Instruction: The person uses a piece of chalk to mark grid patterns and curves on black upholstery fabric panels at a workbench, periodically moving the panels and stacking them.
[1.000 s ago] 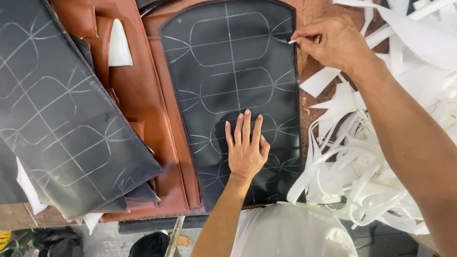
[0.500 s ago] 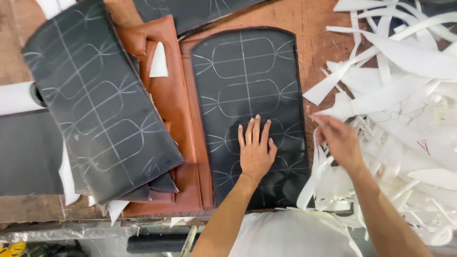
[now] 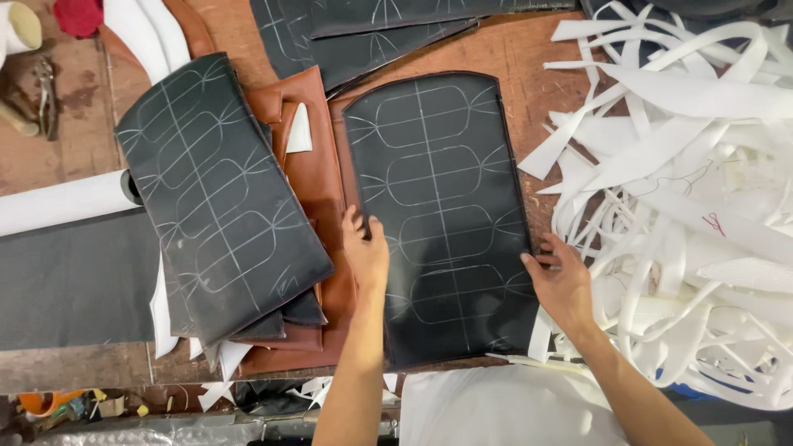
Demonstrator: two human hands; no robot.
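Left hand grip on black panel left edge, right hand gripping right edge, fingertips hidden

A worn wooden workbench fills the view, brown and scuffed; even light falls flat across it — below its front edge, a dim floor strewn with small scraps.

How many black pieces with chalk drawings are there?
4: one between both hands, one on the left stack, two at the top. More may hide underneath.
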